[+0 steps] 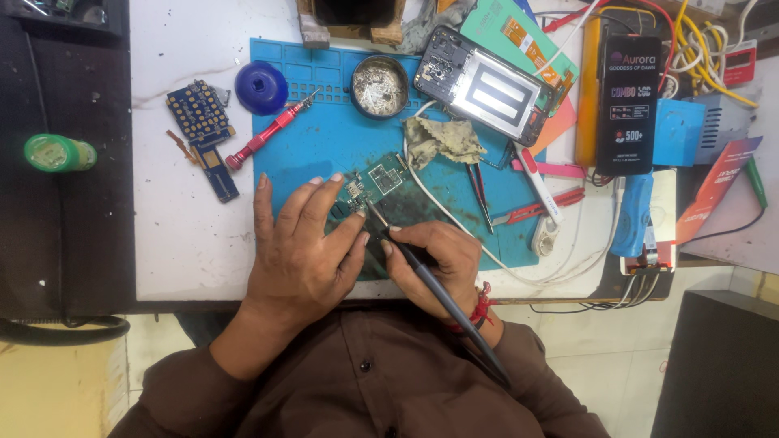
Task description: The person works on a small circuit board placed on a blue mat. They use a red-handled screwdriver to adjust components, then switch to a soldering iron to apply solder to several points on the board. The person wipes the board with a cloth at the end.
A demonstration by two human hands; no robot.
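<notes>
Blue work mat (pixel 324 154) on white tabletop (pixel 178 235). Left hand (pixel 300 251), fingers spread flat, pins the green circuit board (pixel 375 182) at mat centre. Right hand (pixel 434 259) closed round soldering iron (pixel 422 272), tip on board. Judgement: keep board pressed still, tip contact brief.

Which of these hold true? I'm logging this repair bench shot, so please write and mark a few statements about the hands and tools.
1. The right hand holds a dark pen-shaped soldering iron. True.
2. The left hand presses on a small green circuit board. True.
3. The red-handled screwdriver lies in the left hand. False: it lies free on the blue silicone work mat.
4. The round metal tin sits on bare white tabletop. False: it sits on the mat.
5. The opened black phone lies at the mat's far right corner. True.
</notes>
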